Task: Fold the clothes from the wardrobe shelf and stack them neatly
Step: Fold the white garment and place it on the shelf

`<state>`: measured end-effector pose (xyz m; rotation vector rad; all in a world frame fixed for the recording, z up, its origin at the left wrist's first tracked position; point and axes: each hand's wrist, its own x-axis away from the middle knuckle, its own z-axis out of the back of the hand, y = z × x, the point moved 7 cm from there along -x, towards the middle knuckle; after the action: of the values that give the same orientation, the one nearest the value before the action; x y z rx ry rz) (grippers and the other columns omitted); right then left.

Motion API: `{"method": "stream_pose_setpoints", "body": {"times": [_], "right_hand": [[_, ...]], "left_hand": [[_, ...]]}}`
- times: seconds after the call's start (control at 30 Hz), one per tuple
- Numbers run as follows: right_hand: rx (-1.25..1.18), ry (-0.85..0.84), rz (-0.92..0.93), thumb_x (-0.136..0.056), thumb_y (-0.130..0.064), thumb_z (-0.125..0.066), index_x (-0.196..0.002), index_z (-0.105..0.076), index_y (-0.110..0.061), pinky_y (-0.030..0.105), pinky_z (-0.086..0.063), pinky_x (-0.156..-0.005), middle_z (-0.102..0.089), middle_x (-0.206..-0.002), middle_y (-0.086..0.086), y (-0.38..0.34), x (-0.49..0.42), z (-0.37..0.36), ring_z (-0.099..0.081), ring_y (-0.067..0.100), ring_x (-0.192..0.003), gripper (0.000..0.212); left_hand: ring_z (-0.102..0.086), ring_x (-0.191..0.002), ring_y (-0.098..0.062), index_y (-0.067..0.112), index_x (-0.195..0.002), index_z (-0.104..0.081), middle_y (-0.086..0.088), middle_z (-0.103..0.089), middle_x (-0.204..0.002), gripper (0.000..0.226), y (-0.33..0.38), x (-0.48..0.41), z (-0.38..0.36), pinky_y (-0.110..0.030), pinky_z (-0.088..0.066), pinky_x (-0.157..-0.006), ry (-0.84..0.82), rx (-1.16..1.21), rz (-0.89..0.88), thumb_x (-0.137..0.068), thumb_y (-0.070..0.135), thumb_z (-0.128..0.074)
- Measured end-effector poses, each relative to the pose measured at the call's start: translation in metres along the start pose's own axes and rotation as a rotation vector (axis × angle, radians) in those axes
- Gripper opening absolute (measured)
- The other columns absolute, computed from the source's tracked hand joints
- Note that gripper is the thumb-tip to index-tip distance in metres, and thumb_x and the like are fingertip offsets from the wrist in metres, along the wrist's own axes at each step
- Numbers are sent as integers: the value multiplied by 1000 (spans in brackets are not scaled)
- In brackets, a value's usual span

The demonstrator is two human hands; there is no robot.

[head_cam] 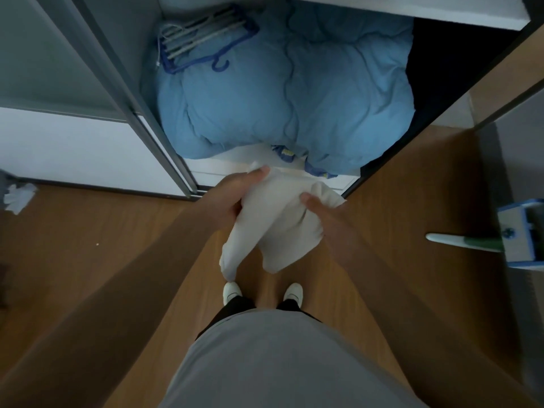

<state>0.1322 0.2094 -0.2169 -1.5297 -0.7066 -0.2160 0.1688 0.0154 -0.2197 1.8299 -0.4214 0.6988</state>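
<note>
I see my left grip (235, 192) closed on the upper edge of a white garment (279, 222), thumb laid along the top and fingers curled under the cloth. My right grip (322, 214) pinches the same garment at its other side, thumb pressed onto the fabric. The cloth is soft, plain and matte. It hangs between the two grips in loose folds that narrow to a drooping point just above my left white shoe (232, 291).

I am holding the garment in the air over the wooden floor (117, 231), directly in front of the open wardrobe. Behind it, a puffy light-blue quilted duvet (279, 92) with wavy stitch lines fills the wardrobe's bottom compartment and bulges over the smooth white base panel (217, 167). A bundle of plastic hangers (200, 39), blue and pale grey, lies on the duvet's far left corner. A scrap of blue and yellow fabric (285, 153) peeks out from under the duvet's front edge.

A grey metal sliding-door frame (123, 83) slants along the left. A crumpled white cloth (19, 197) lies on the floor at the far left.
</note>
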Motion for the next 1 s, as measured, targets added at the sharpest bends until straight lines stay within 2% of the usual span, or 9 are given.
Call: {"method": "stream_pose_setpoints", "body": {"times": [0.17,0.33,0.43,0.53,0.63,0.73,0.83,0.9,1.0], "right_hand": [[-19,-1,-137,-80,-31,-80,-117,-70,-15,48,-50,-102,-75,-110,6,-1,-8,2,-69,27,-107,41],[19,63,-214,-84,-20,-78,-112,-72,-7,47,-54,-98,-75,-108,13,-6,-11,20,-71,29,-103,31],[85,133,-110,-89,-20,-74,-114,-70,-6,40,-58,-89,-73,-112,15,-16,-8,35,-70,30,-103,29],[226,180,43,-90,-18,-72,-136,-56,-14,31,-58,-84,-65,-127,8,-30,-8,38,-65,25,-110,49],[312,47,213,-87,-16,-75,-149,-36,-34,18,-52,-91,-45,-143,-9,-47,-9,25,-53,5,-119,76],[684,-147,300,-83,-26,-79,-149,-37,-32,17,-43,-99,-41,-142,-10,-48,-10,2,-46,-1,-122,78],[1087,-147,295,-83,-34,-76,-144,-46,-23,35,-45,-101,-49,-135,4,-36,-17,-8,-49,18,-122,69],[1240,-88,325,-91,-33,-67,-133,-59,-14,40,-47,-96,-60,-125,9,-37,-21,-10,-58,24,-115,47],[1344,-31,333,-97,-38,-58,-116,-68,-10,39,-50,-86,-66,-108,6,-45,-23,-6,-63,26,-104,35]], "left_hand": [[-63,-114,-30,34,-138,-50,-10,-61,-131,60,-10,0,18,-48,-54,-96,84,-73,-144,-85,28,-76],[-63,-112,-23,35,-110,-72,3,-67,-119,26,15,7,13,-34,-56,-92,124,-268,-378,-93,15,-66],[-62,-109,-19,29,-109,-72,0,-66,-122,23,27,9,9,-25,-53,-87,148,-420,-394,-97,13,-60],[-59,-112,-17,22,-115,-71,-1,-64,-126,29,38,7,7,-25,-49,-92,153,-595,-385,-103,11,-48],[-60,-115,-18,20,-112,-73,-1,-68,-122,37,51,7,7,-36,-48,-103,141,-702,-420,-103,5,-41],[-66,-101,-12,32,-94,-75,12,-72,-102,43,56,6,9,-28,-54,-87,150,-652,-370,-100,5,-42],[-68,-98,-13,35,-87,-76,9,-73,-102,37,54,1,14,-27,-56,-82,145,-516,-237,-98,11,-50],[-66,-105,-14,32,-103,-75,8,-70,-112,15,51,-1,16,-29,-55,-90,89,-569,-173,-92,27,-66],[-53,-109,-7,31,-128,-59,16,-54,-121,64,44,-3,13,-13,-42,-80,-29,-997,-126,-72,51,-83]]}}
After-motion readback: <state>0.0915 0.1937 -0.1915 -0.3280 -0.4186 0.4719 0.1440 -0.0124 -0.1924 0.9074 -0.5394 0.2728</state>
